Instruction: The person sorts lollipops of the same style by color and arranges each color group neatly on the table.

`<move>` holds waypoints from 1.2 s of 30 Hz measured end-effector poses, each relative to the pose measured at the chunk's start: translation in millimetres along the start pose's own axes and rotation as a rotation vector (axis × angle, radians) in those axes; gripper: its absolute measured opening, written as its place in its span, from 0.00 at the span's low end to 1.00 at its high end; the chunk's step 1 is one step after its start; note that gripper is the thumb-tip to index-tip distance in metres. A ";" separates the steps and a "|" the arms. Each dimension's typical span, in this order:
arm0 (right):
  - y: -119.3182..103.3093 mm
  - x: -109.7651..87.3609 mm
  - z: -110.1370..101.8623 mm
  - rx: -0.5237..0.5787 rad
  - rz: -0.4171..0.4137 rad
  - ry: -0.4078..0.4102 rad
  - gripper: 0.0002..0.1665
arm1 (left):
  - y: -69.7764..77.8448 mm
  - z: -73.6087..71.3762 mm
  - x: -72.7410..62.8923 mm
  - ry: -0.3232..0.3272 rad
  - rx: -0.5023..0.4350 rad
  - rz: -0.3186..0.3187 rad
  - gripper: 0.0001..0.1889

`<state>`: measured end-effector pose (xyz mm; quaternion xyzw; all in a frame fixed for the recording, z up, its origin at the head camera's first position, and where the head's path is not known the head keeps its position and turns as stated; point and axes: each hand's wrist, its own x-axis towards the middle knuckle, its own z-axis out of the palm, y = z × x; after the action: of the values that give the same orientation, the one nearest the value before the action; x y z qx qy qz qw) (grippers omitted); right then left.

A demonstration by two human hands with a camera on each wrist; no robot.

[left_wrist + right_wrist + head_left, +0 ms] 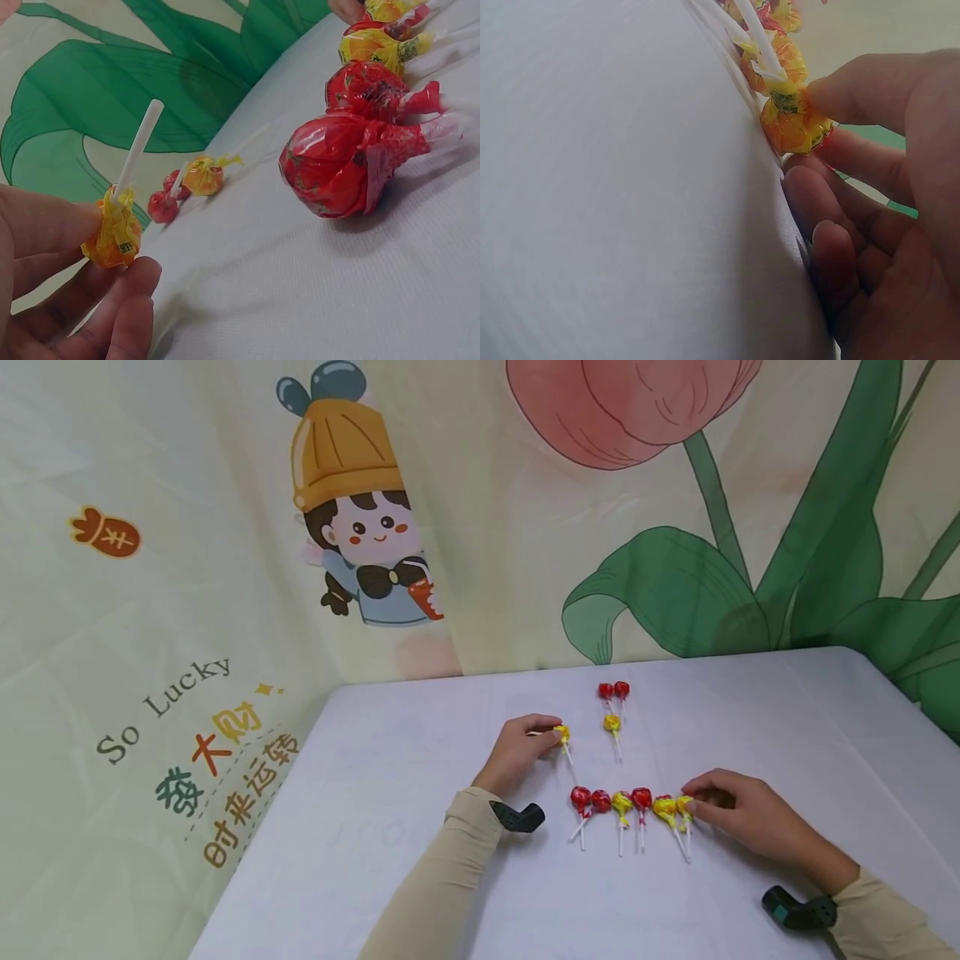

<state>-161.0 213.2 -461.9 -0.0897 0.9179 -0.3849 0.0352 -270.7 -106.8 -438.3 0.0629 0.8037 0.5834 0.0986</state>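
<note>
My left hand (517,750) pinches a yellow lollipop (563,733) by its wrapped head between thumb and fingers. In the left wrist view that lollipop (112,240) has its white stick pointing up. My right hand (746,810) pinches another yellow lollipop (789,127) by the head, at the right end of a row on the table. Beside it in the row lies a yellow lollipop (664,808). Further left come a red lollipop (641,797), a yellow one (622,804) and two red lollipops (581,797), their sticks towards me.
Behind the row, two red lollipops (622,689) and a yellow lollipop (612,723) lie grouped on the white-covered table (390,760). A printed curtain (480,527) hangs along the table's back edge. Each wrist carries a black device (517,817).
</note>
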 end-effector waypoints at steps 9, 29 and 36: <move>0.6 -1.0 -0.3 0.002 0.008 -0.010 0.17 | -1.6 1.2 3.9 0.021 0.059 -0.001 0.13; 5.5 -0.1 0.0 0.009 -0.004 0.007 0.17 | 4.8 2.7 13.0 0.025 0.086 0.017 0.14; 3.9 1.0 0.7 0.011 -0.003 0.005 0.17 | 6.4 3.1 15.2 0.013 0.077 0.021 0.14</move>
<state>-162.5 215.2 -465.2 -0.0900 0.9158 -0.3901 0.0328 -284.8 -98.6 -434.5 0.0710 0.8256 0.5533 0.0846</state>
